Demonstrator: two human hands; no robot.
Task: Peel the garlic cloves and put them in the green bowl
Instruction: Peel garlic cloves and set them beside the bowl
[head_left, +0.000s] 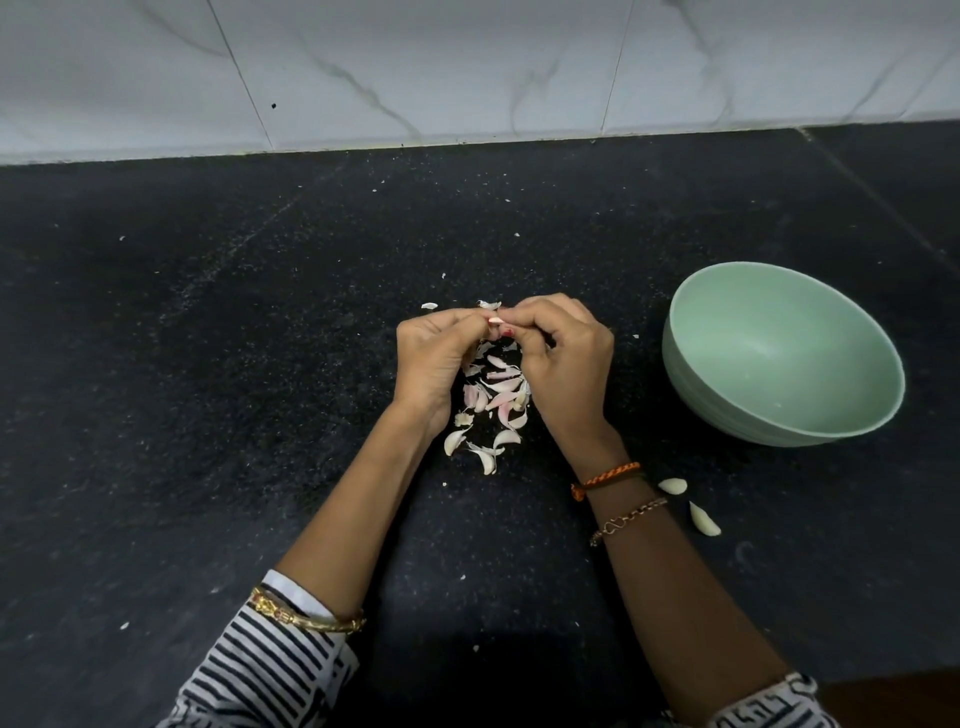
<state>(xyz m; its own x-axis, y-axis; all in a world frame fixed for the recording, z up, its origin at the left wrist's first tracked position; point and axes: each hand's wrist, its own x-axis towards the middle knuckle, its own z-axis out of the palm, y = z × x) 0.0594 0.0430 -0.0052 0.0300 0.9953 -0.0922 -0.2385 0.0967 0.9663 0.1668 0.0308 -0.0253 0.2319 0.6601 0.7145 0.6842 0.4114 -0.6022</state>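
My left hand (434, 358) and my right hand (563, 358) meet fingertip to fingertip over the middle of the black counter. Between them they pinch a small garlic clove (493, 321), mostly hidden by the fingers. Below the hands lies a heap of pale pink and white garlic skins (496, 395). The green bowl (831, 415) stands to the right of my right hand, and I see no cloves inside it. Two peeled cloves lie on the counter near my right wrist, one clove (673, 486) closer to the bowl and another clove (704, 519) nearer me.
The black stone counter (208, 364) runs back to a white marble-tiled wall (467, 67). Small skin flakes (429, 306) are scattered over the counter. Bangles and threads sit on both wrists.
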